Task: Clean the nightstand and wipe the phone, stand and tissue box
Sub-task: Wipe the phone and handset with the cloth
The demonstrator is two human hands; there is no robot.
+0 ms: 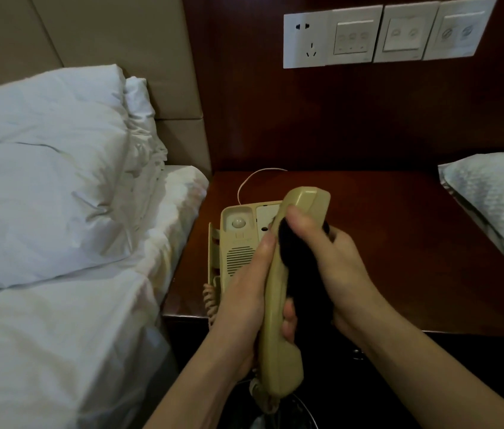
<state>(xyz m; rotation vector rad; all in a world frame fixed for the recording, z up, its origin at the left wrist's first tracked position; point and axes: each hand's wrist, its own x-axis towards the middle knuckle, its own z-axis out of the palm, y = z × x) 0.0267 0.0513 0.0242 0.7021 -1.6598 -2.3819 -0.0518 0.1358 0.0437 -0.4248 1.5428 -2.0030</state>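
Handset [278,305] nearest the lens: cream, lifted clear of its base, long axis running near-to-far and tilted slightly right at the far end. Coiled cord [210,301] hangs from the near end, down past the nightstand's front edge.

Left hand [244,292]: wrapped around the handset's lower half from the left, thumb laid up along its left edge, fingertips showing round the right side. Firm hold.

Right hand [334,261]: clenched on a dark cloth [300,274], which is pressed against the handset's right face about midway along; thumb bears on the upper part near the far earpiece end.

Phone base [238,239]: sits on the nightstand [399,243], toward its left near corner, just beyond and left of the hands. Cradle uncovered. Thin white line cord [253,178] loops off behind it.

Judgement: wiping of the handset under way. Cloth lies to the right of the handset, so strokes should run along the long axis while the left hand steadies. Base is nearer the left hand for return to the cradle.

No stand or tissue box in view. Beds [59,212] either side.
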